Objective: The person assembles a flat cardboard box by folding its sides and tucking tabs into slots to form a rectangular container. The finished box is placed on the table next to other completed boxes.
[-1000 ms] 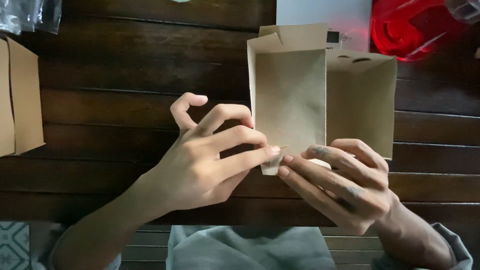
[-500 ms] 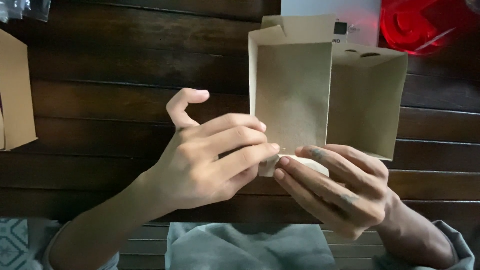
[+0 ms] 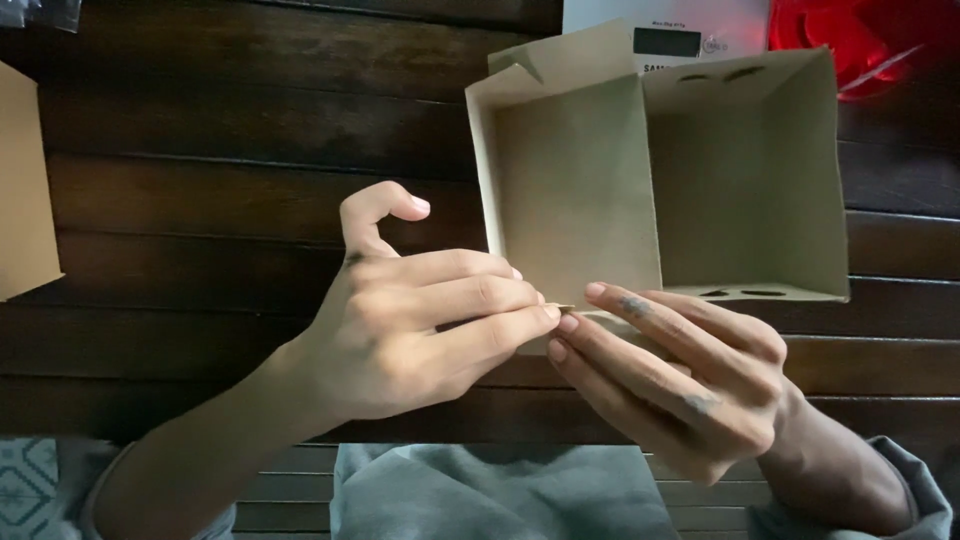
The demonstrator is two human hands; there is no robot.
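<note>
The open brown cardboard box (image 3: 660, 190) is held up over the dark wooden plank table (image 3: 200, 180), opening facing the camera so the inside shows. Left hand (image 3: 410, 325) and right hand (image 3: 680, 375) both pinch its near bottom flap, fingertips nearly meeting, index of the left curled free. Another flat cardboard piece (image 3: 25, 190) sits at the table's left edge.

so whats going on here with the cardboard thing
A person holds a partly folded brown cardboard box up over a dark wooden table. The left hand and the right hand meet at the box's near bottom edge, their fingertips pinching a small flap there. The box is open toward the camera, its inside empty. Another piece of flat cardboard lies at the left edge of the table.
</note>
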